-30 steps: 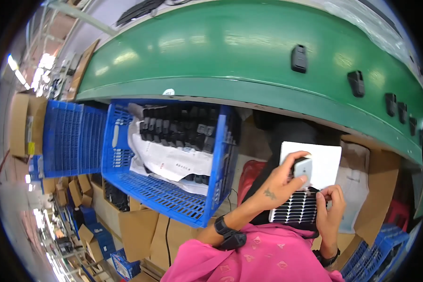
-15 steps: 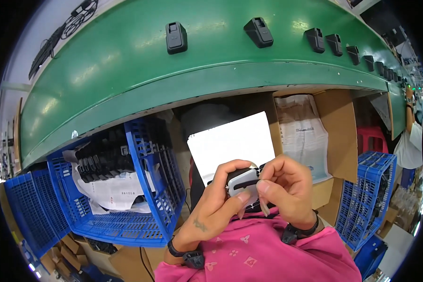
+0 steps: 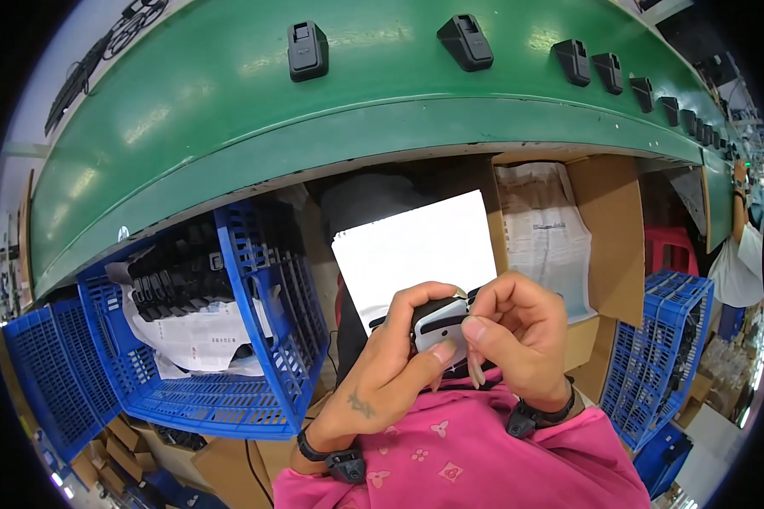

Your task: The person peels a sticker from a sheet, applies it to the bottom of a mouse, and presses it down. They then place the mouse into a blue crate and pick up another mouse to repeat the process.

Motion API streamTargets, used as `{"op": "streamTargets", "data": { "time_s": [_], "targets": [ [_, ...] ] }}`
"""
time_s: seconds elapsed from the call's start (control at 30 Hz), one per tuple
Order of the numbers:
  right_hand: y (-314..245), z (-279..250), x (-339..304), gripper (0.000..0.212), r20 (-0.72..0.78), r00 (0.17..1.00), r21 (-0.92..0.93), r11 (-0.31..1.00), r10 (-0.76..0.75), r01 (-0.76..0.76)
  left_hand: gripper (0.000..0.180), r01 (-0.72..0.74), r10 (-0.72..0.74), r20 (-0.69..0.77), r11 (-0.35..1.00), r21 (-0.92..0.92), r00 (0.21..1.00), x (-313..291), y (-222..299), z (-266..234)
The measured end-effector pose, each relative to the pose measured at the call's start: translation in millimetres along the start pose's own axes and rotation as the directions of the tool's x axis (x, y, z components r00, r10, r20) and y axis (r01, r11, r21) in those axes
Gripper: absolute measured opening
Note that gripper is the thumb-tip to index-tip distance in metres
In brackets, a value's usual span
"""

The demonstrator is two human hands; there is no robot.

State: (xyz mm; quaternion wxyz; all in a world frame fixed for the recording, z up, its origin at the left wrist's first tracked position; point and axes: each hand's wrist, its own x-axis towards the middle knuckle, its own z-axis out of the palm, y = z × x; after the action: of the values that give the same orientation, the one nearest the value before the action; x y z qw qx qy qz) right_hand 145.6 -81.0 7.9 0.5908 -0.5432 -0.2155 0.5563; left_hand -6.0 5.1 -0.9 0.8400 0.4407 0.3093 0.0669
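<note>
My left hand (image 3: 403,365) is wrapped round a small device (image 3: 446,336) with a light grey face and black sides, thumb lying across its front. A narrow black strip (image 3: 441,323) lies along the upper part of that face. My right hand (image 3: 518,335) is closed in a pinch at the strip's right end, where thumb and fingers cover the tip. Under the device and across my lap is a white sheet (image 3: 416,242), with short dark strips showing near its lower edge; my hands hide part of it.
Black docks (image 3: 307,51) stand in a row on the green bench (image 3: 195,110). At left, a blue crate (image 3: 259,331) holds black parts on paper. A cardboard box (image 3: 607,237) lined with paper is to the right, beyond it another blue crate (image 3: 658,356) and a red stool (image 3: 672,248).
The black strip has shifted up to the grey face's upper part, and a small dark spot below it now shows. Both hands stay nearly in place. The view has shifted slightly.
</note>
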Motion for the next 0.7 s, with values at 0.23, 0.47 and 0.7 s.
{"op": "streamTargets", "data": {
  "time_s": [0.23,0.47,0.7],
  "targets": [
    [3.2,5.1,2.6,0.008,-0.069,0.997,-0.06,0.998,-0.036,0.032,0.043,-0.082,0.084,-0.015,0.989,0.124,0.996,1.0,-3.2,0.4],
    [15.8,-4.4,5.3,0.008,-0.238,0.967,-0.194,0.98,-0.092,0.046,0.044,-0.046,0.045,-0.032,0.998,-0.046,0.998,3.1,-10.8,-3.0],
    [26.3,-11.0,-4.7,0.011,0.022,0.994,-0.173,0.98,0.103,-0.097,0.05,-0.207,0.188,-0.103,0.954,-0.215,0.977,15.3,-25.0,-0.7]
  ]
}}
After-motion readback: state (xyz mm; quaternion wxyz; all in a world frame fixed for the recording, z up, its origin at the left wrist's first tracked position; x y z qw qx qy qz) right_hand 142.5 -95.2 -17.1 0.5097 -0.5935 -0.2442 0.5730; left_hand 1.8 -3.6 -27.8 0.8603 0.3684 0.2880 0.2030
